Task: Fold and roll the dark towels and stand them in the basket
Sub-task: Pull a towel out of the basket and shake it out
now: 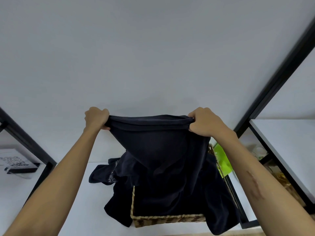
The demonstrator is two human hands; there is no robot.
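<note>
- Left hand [96, 118] is up high, fingers curled tight round the left end of a dark towel [158, 138], gripping the bunched top edge.
- Right hand [202, 121] mirrors it on the other end, fingers and thumb clenched on the same edge; the two hands are well apart with the edge stretched between them.
- The towel hangs down from that edge in a dark sheet, narrowing toward the middle, its lower part draping into the woven basket [167, 218] below.
- The basket sits on the white table [81, 201], near the front edge; dark cloth fills it and spills over its left and right walls.
- More dark towels [105, 174] lie crumpled on the table just left of and behind the basket, one showing pale lettering.
- A bright green item [222, 160] pokes out just beside the basket's right rim.
- Far left, a card with a QR code [13, 161] rests on a lower surface beyond a black frame bar [27, 143].
</note>
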